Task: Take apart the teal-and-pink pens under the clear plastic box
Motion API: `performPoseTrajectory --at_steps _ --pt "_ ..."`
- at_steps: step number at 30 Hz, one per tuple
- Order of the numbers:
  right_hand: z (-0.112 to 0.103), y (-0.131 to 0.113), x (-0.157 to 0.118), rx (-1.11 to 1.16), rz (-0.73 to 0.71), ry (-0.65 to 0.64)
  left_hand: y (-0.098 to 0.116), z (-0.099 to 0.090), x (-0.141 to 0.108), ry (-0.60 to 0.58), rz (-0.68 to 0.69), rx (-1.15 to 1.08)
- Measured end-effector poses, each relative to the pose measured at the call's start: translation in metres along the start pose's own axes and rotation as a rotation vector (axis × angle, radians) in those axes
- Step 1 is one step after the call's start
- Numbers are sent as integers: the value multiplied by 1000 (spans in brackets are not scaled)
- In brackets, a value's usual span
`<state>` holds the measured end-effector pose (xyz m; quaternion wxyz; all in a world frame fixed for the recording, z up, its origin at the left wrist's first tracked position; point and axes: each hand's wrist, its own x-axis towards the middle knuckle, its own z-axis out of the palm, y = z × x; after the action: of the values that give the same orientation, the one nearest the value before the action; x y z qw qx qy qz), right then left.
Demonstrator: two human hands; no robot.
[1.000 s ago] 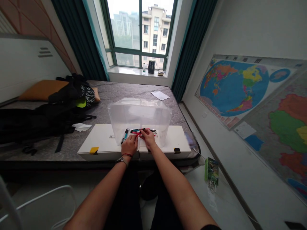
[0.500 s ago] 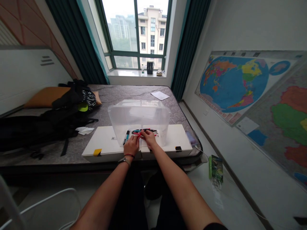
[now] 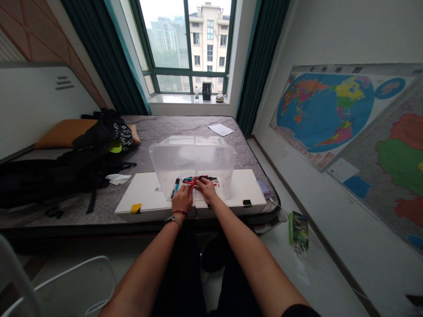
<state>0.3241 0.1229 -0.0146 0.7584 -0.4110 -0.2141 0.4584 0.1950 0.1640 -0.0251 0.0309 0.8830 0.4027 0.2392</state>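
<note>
My left hand (image 3: 182, 199) and my right hand (image 3: 206, 190) meet over two white boxes, fingertips nearly touching. Both are closed, pinching a small red pen (image 3: 193, 183) between them; fingers cover much of it. Just beyond my fingers lies a cluster of pens (image 3: 211, 178) in black, red and teal. Left of my left hand, blue-and-black pens (image 3: 175, 187) lie side by side. Around and behind the pens stands a clear plastic bin (image 3: 194, 155) on top of the white boxes (image 3: 142, 191).
The boxes rest on the near edge of a grey mattress (image 3: 172, 125). A black bag (image 3: 49, 176) and an orange cushion (image 3: 66, 133) lie at left, near a crumpled tissue (image 3: 118, 178). A white sheet (image 3: 220, 129) lies farther back. A green bag (image 3: 298, 230) stands on the floor at right.
The view has shifted slightly. Both hands stay close together on the red pen, with only a small movement of the fingers. The other pens lie as before.
</note>
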Motion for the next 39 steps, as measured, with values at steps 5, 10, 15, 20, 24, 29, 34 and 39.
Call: performPoseTrajectory --at_steps 5,10,15,20,24,29,34,39 --pt "0 3 2 -72 -30 57 0 0 0 3 2 -12" --pt "-1 4 2 -30 -4 -12 -1 1 0 7 9 -13" --pt "-2 8 4 -96 -48 67 -1 2 0 -2 9 10" --pt "1 4 0 -27 -8 3 0 2 0 2 -9 -16" --pt "1 4 0 -31 -22 45 0 1 0 -4 -14 -21" --pt "-1 4 0 -4 -27 17 0 1 0 6 -4 -29" --pt "-1 4 1 1 -25 27 1 1 0 13 1 -8" --pt "0 7 2 -35 -56 85 1 1 0 13 -10 -23"
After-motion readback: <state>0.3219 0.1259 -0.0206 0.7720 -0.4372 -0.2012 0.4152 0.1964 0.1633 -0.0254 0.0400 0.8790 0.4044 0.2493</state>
